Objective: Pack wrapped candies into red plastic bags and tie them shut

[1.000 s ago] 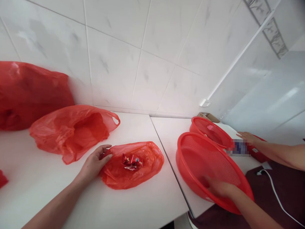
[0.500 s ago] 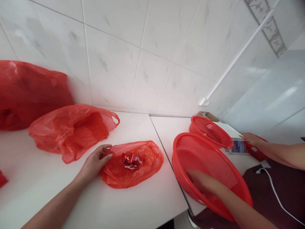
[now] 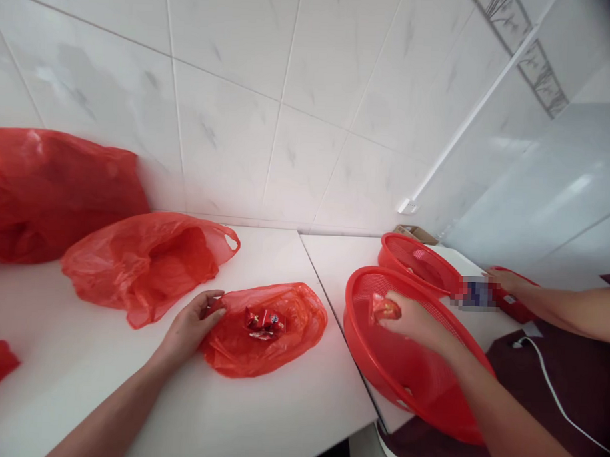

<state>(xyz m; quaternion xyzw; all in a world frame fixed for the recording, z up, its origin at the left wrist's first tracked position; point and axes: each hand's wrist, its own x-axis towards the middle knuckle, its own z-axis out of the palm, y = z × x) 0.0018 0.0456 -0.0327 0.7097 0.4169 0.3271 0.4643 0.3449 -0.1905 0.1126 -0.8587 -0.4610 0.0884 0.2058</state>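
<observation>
My left hand (image 3: 194,324) pinches the left edge of a red plastic bag (image 3: 301,348) that lies open on the white table. Inside that bag are a few small red shiny wrapped packets (image 3: 266,322), possibly sweets. Over the large red plastic basket (image 3: 361,344), my right hand (image 3: 414,319) is closed on a small red wrapped packet (image 3: 383,308) with some gold on it. A small pale item (image 3: 407,391) shows by the basket's near wall; the rest of its inside is partly hidden by my arm.
Another open red bag (image 3: 148,263) lies behind my left hand, with a bulky red bag (image 3: 61,193) against the tiled wall. A second red basket (image 3: 418,259) stands behind the large one. At the right, a co-worker's arm (image 3: 572,308) reaches towards a red container.
My right hand has risen from the bottom of the large basket and now shows a red wrapped packet in its fingers. My left hand stays on the bag's edge.
</observation>
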